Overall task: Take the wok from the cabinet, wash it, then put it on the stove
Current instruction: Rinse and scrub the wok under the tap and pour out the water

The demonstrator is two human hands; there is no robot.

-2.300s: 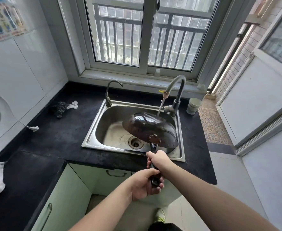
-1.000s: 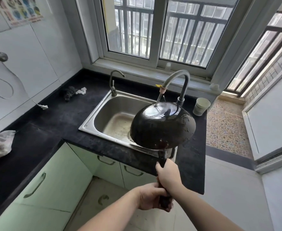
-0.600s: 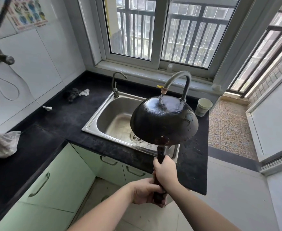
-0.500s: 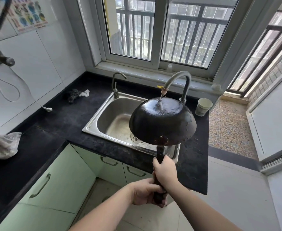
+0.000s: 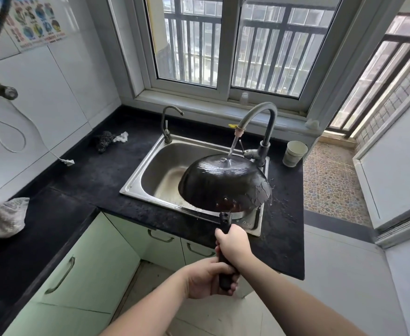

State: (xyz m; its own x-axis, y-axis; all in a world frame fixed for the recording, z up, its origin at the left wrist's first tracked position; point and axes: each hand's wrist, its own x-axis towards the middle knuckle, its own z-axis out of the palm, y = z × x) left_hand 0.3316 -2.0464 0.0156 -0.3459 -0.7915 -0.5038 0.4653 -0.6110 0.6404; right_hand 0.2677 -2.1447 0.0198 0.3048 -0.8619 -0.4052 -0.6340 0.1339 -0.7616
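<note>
A black wok (image 5: 219,183) hangs upside down over the right side of the steel sink (image 5: 138,180), its rounded underside up. Water runs from the tall grey faucet (image 5: 259,117) onto the top of that underside and spreads over it. Both hands hold the wok's long black handle: my right hand (image 5: 233,243) grips it nearer the bowl, my left hand (image 5: 208,277) grips its end. The stove is not in view.
A black counter (image 5: 89,175) surrounds the sink, with a second small faucet (image 5: 167,124), a dark scrubber and white rag (image 5: 109,140), and a paper cup (image 5: 295,154) at the right. Pale green cabinet doors (image 5: 89,258) sit below. A grey bag (image 5: 2,219) lies at left.
The wok has dropped slightly and tilted flatter under the stream. The water now hits near its top and fans out over the underside. Both hands keep the same hold on the handle.
</note>
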